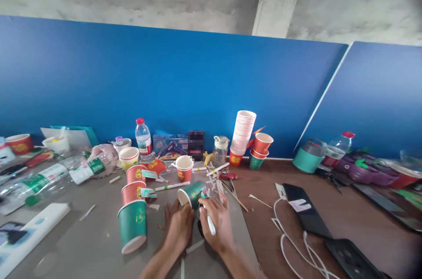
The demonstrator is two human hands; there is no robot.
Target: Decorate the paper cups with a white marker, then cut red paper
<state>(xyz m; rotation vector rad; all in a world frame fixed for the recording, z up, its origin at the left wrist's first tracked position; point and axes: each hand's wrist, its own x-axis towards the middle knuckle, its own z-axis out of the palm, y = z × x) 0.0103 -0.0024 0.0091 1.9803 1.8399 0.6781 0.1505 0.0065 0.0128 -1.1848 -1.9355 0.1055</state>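
Note:
My left hand (pixel 180 225) grips a green paper cup (pixel 193 192) lying on its side, mouth toward the left. My right hand (pixel 217 222) is closed round a white pen-like stick (pixel 210 225) with its tip near the cup's base. Just left of my hands lies a chain of upturned cups joined together: a green cup (pixel 132 225) nearest me, then two red cups (pixel 133 192) behind it. Another red cup (pixel 184 167) stands upright beyond the hands, with white paper sticks (pixel 171 186) scattered around it.
A tall stack of paper cups (pixel 242 136) and nested red and green cups (pixel 260 149) stand against the blue partition (pixel 198 76). Water bottles (pixel 143 139), flattened plastic bottles (pixel 42 178), a black phone (pixel 305 215) with white cable (pixel 290 244) and a teal lidded container (pixel 308 156) lie about.

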